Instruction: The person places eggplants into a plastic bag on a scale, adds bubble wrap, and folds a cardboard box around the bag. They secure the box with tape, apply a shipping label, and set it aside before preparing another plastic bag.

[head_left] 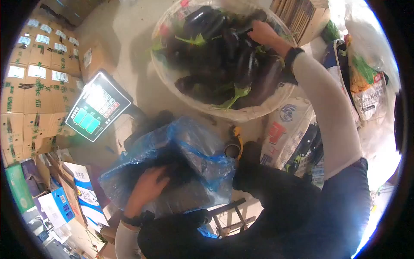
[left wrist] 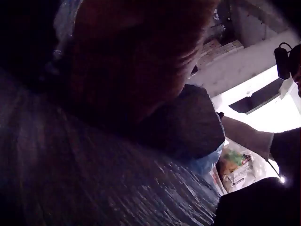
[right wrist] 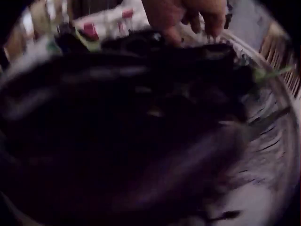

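A large round basket [head_left: 161, 69] with a pale lining is heaped with glossy dark eggplants [head_left: 207, 64], some with green stems. My right hand [head_left: 265, 33] reaches over its far right side, fingertips right at a dark eggplant [head_left: 257, 18]. In the right wrist view the fingers of that hand [right wrist: 188, 14] bend down over the heap, thumb apart from them; blur leaves me unable to tell whether they grip. My left hand [head_left: 148, 186] lies inside a blue plastic bag [head_left: 207, 151], fingers loosely extended over its dark contents. The left wrist view shows that hand [left wrist: 136, 56] in deep shadow.
A scale display [head_left: 98, 108] stands left of the basket. Stacked cartons [head_left: 39, 86] line the far left. A yellow-and-black tape roll [head_left: 233, 149] lies between bag and basket. A printed white sack [head_left: 284, 129] and more bags [head_left: 366, 95] stand on the right.
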A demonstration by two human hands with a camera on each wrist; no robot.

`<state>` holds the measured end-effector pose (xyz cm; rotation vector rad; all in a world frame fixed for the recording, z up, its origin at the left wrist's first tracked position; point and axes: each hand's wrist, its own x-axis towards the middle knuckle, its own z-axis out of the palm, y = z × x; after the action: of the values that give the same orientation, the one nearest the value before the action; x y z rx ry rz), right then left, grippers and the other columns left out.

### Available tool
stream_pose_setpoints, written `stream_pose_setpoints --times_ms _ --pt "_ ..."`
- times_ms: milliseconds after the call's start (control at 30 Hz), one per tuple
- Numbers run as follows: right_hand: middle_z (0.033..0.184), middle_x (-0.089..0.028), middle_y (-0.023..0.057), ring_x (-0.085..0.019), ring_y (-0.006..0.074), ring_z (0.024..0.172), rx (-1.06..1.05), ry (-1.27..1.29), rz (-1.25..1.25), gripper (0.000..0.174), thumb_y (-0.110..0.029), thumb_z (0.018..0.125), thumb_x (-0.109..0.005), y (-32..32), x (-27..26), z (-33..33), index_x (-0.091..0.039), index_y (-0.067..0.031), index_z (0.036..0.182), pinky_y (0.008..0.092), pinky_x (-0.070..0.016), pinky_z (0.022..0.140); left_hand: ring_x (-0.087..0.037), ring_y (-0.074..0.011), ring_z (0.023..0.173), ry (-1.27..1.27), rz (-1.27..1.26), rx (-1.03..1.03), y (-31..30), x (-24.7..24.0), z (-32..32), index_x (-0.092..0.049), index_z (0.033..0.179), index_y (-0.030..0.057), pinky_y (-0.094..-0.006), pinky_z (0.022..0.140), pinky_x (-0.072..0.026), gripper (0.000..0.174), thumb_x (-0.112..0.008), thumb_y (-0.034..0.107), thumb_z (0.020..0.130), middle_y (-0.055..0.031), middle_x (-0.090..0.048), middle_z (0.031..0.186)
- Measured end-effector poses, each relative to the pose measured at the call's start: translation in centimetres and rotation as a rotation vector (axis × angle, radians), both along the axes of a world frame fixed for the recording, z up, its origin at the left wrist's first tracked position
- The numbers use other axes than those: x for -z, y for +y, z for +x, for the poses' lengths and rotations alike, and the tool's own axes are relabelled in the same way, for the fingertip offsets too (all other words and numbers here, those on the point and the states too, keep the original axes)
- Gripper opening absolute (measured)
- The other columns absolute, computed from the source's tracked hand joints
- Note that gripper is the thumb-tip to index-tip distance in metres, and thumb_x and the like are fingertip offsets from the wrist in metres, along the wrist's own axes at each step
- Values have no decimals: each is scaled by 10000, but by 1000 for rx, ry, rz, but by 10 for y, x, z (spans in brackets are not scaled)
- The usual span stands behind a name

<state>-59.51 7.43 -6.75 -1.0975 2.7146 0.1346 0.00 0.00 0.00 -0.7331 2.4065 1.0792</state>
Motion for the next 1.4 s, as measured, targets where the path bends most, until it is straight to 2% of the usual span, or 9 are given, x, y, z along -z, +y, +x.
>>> stream_pose_setpoints --times_ms 200,433,500,633,767,833,967,1133,1400 --pt "1231 -592 121 -511 302 1232 -686 533 197 489 -151 815 -668 -21 76 -45 -519 -53 1270 459 -427 966 -631 -387 1003 64 75 -137 -12 24 8 -613 1216 20 -408 888 -495 401 -658 154 840 -223 -651 1085" --pt "1163 -611 93 -529 275 1188 -493 510 187 465 -208 795 -727 -41 56 -28 -551 -81 1207 434 -404 972 -635 -381 989 96 67 -169 -17 22 11 -622 1175 -4 -411 868 -501 369 -660 146 839 -225 -657 1065" --pt "1104 -643 156 -569 324 1128 -158 524 -267 506 -192 801 -699 -36 29 -18 -531 -38 1252 444 -436 944 -638 -384 976 122 59 -169 -21 5 6 -635 1154 -1 -403 859 -506 354 -665 149 835 -224 -657 1068" --pt "1134 -669 137 -641 315 1021 -152 -431 -858 483 -166 749 -711 -17 -111 -2 -583 -10 1188 407 -509 894 -665 -243 889 57 228 -250 -36 -26 10 -679 1076 24 -326 818 -512 230 -651 116 867 -133 -686 1038" --pt "1163 -656 137 -632 305 1030 -190 -1046 -793 614 -201 671 -721 12 -204 62 -575 36 1219 399 -466 964 -623 -163 1029 169 407 -427 -42 -67 2 -622 1215 24 -303 890 -488 313 -631 86 908 -89 -663 1144" --pt "1207 -633 177 -616 322 1061 -220 -1693 -903 722 -221 624 -689 3 -214 123 -538 45 1277 413 -455 992 -554 -226 1206 624 647 -600 -26 -77 -14 -470 1377 9 -355 984 -457 516 -649 121 905 -144 -580 1293" --pt "1202 -631 168 -613 301 1062 -269 -2074 -805 633 -242 749 -623 -37 -193 262 -513 45 1302 406 -459 988 -505 -324 1276 850 1124 -567 -14 -106 -47 -228 1510 27 -458 1037 -439 734 -620 239 926 -207 -473 1402" --pt "1059 -683 129 -669 214 919 31 -1924 -498 413 -343 949 -555 -50 -196 406 -596 -16 1197 359 -541 832 -623 -250 1097 917 1167 -718 -9 -90 6 -495 1288 23 -443 964 -507 398 -571 229 956 -113 -609 1222" --pt "1165 -631 87 -597 178 1043 -365 -1543 -240 550 -400 886 -690 -54 -201 475 -572 -30 1276 327 -492 878 -656 -240 1014 909 1087 -918 6 -74 80 -538 1223 27 -364 855 -554 356 -601 265 966 -111 -622 1182"
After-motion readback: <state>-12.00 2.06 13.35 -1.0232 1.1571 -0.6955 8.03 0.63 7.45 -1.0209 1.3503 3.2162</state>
